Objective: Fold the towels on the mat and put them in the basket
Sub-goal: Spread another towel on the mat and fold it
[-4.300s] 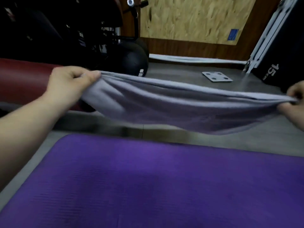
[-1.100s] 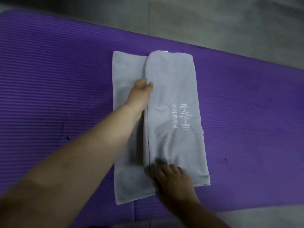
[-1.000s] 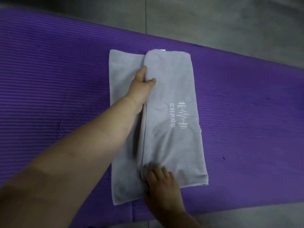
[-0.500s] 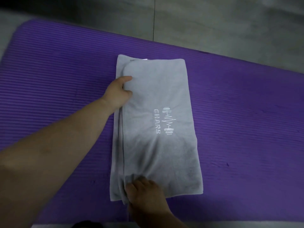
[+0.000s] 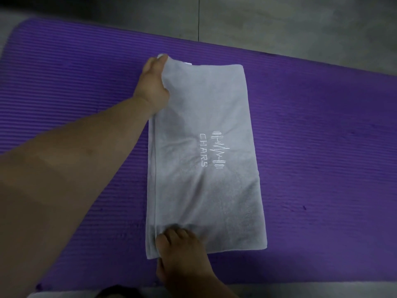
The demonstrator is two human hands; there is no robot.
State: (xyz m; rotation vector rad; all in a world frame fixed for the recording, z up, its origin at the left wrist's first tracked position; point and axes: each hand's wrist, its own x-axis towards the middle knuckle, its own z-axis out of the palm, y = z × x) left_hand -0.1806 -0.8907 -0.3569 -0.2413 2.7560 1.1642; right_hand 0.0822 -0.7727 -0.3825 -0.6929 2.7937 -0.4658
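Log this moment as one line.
towel: folded on mat; left hand: grips far corner; right hand: presses near edge; basket: not in view

The fingers of the left hand [image 5: 153, 82] are hidden beneath the far left corner of the towel [image 5: 204, 190], whose lower layers are covered by the top fold. The forearm of the right hand [image 5: 184, 254] and a dark, unidentifiable shape [image 5: 119, 292] are cut off by the lower edge. The mat [image 5: 322, 147] runs out at the right edge.
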